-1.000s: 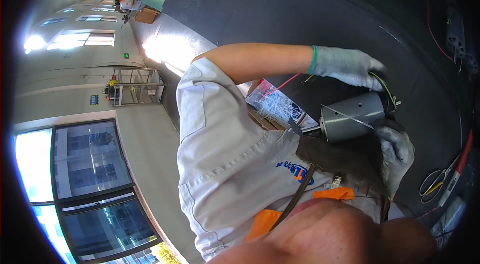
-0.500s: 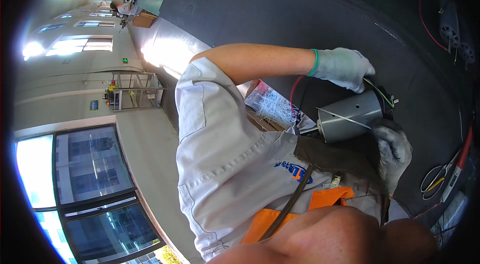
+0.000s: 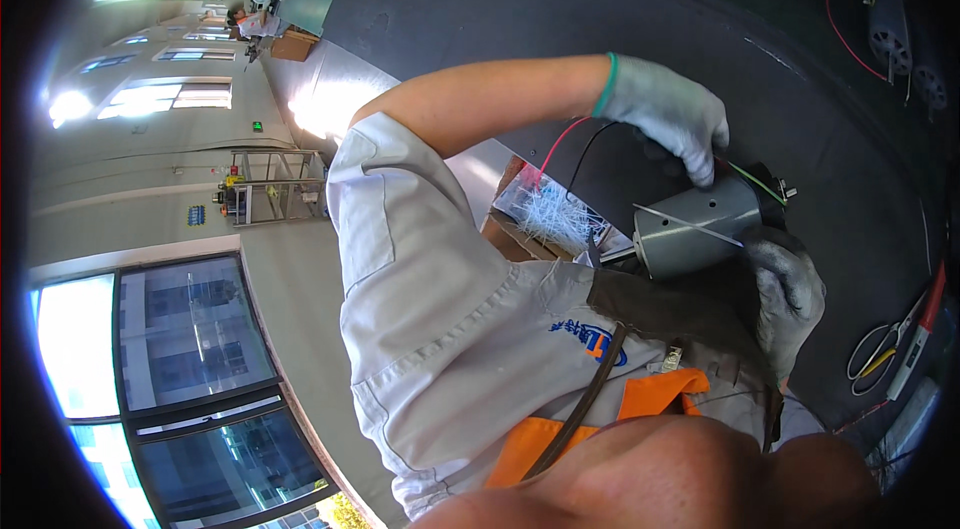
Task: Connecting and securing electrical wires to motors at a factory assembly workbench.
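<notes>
A grey cylindrical motor (image 3: 690, 229) lies on its side on the dark work surface, close against my apron. From its right end a green wire (image 3: 752, 183) runs to my left hand (image 3: 672, 119), gloved and closed with the fingertips pinched above the motor. Out of the same hand trail a red wire (image 3: 562, 144) and a black wire (image 3: 584, 157). My right hand (image 3: 787, 291), in a dirty grey glove, is closed beside the motor's right end. It grips one end of a white cable tie (image 3: 690, 226), which slants across the casing.
An open cardboard box (image 3: 515, 237) with many white cable ties (image 3: 550, 214) stands left of the motor. Scissors (image 3: 872, 357) and a red-handled tool (image 3: 915, 344) lie at the right. Other motors (image 3: 888, 34) sit at the far right. A metal rack (image 3: 275, 187) stands by the wall.
My left hand has shifted left and a little nearer the casing. The red and black wires now swing out further left over the box. My right hand and the cable tie stay about where they were.
</notes>
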Demonstrator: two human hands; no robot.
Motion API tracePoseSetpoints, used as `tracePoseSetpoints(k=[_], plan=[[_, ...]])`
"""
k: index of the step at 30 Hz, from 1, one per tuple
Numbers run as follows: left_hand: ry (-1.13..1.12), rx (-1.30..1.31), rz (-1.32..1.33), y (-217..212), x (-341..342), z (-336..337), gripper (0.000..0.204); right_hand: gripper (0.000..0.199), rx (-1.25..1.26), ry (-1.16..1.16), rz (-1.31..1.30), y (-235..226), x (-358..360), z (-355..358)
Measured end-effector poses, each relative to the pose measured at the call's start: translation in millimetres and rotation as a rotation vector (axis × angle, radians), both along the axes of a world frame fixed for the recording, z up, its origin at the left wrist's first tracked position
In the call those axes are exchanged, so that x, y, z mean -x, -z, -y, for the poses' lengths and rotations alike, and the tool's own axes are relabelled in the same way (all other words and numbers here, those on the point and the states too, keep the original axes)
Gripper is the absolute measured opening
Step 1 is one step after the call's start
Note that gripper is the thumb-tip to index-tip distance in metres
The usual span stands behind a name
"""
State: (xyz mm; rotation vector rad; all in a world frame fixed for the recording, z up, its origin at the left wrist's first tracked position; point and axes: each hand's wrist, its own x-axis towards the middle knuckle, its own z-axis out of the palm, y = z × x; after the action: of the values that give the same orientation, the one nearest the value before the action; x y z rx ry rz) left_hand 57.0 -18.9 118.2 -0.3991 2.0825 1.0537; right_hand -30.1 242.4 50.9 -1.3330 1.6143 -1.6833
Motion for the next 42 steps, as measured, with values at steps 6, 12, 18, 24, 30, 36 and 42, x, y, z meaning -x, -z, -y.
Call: tracePoseSetpoints(k=[6, 12, 18, 24, 30, 36, 42], plan=[[-0.167, -0.147, 0.061, -33, -1, 8, 0.052, 0.021, 0.018, 0.119, -0.314, 2, -16, -2], [-0.244, -0.047, 0.11, -40, -5, 1, 0.051, 0.038, -0.017, 0.096, -0.694, 8, -18, 8], [-0.55, -0.195, -0.093, 5, -16, -24, 0.037, 0.036, 0.012, 0.086, -0.758, 5, -17, 18], [-0.69, 0.041, -0.353, 32, -4, -39, 0.024, 0.039, -0.024, 0.183, -0.599, 10, -13, 18], [-0.632, 0.017, -0.532, 31, -8, -61, 0.027, 0.038, -0.043, 0.199, 0.707, -27, -12, 25], [-0.685, -0.377, -0.915, 56, -17, -51, 0.018, 0.029, -0.07, 0.185, 0.607, -15, 2, 31], [-0.691, -0.215, -0.748, 38, -5, -69, 0.026, 0.033, 0.061, 0.215, 0.692, -12, 5, 26]])
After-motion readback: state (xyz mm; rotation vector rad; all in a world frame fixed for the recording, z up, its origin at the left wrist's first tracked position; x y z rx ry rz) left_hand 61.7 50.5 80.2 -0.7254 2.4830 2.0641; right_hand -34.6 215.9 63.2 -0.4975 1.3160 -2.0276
